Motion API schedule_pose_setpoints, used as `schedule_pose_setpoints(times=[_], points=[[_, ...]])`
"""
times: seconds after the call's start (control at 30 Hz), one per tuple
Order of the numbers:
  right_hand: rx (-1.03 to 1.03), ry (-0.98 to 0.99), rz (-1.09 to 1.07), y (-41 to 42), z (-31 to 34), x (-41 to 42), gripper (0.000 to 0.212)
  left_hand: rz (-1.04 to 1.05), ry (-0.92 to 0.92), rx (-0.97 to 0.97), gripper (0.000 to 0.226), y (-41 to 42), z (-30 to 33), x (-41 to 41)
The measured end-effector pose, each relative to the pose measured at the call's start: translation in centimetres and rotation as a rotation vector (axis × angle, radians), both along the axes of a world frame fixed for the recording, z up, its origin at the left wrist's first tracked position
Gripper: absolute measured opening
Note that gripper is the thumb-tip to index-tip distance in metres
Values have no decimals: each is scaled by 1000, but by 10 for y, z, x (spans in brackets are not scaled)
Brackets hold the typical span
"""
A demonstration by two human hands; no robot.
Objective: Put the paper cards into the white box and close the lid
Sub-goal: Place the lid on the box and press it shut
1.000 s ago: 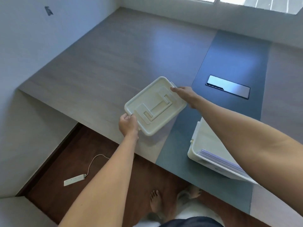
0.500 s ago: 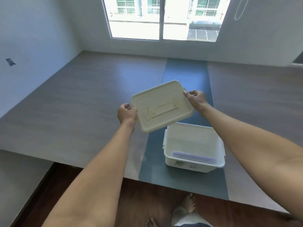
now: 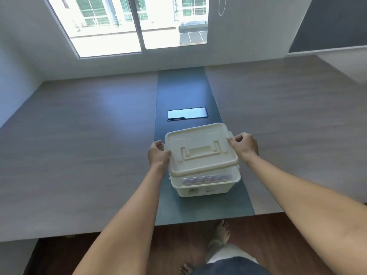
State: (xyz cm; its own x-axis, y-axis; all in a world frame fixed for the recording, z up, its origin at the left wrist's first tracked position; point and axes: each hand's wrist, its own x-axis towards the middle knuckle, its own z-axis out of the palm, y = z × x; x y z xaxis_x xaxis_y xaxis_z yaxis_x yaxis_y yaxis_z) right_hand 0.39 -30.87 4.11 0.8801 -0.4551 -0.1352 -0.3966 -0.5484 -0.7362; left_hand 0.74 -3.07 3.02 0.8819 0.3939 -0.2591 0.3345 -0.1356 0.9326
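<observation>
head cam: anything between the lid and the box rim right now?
A gap at the near edge: the lid, held by left hand and right hand, hovers over the white box; only the paper cards show there.

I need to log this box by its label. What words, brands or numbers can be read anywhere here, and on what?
No text here can be read.
Box front wall: two small marks or stickers, too small and blurred to read.
Lid, held by the left hand and right hand: plain, no print visible.
Cards: only edges show, nothing legible.
Dark glossy panel behind the box: only a reflection.
</observation>
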Motion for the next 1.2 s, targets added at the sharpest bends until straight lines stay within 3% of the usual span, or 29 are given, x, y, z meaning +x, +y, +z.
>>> schedule_pose_setpoints(times=[0.5,0.6,0.73,0.93,0.97,1.07,1.2], points=[[-80,-6,-4,0,-50,-46,31,-71,1,-4,48,-6,-44,-29],[63,15,-52,-1,-57,-41,34,-64,62,-74,53,-2,-51,-34],[516,119,-114,1,-61,-37,47,-83,264,-231,61,7,-61,-31],[738,198,-175,1,-63,-25,77,-33,330,-374,56,14,-59,-20],[765,214,-186,2,-63,-24,73,-21,323,-366,57,15,-58,-18],[601,178,-165,6,-53,-20,42,-60,251,-251,36,15,-53,-13],[240,120,-86,11,-48,-12,37,-50,168,-33,21,9,-52,-13]])
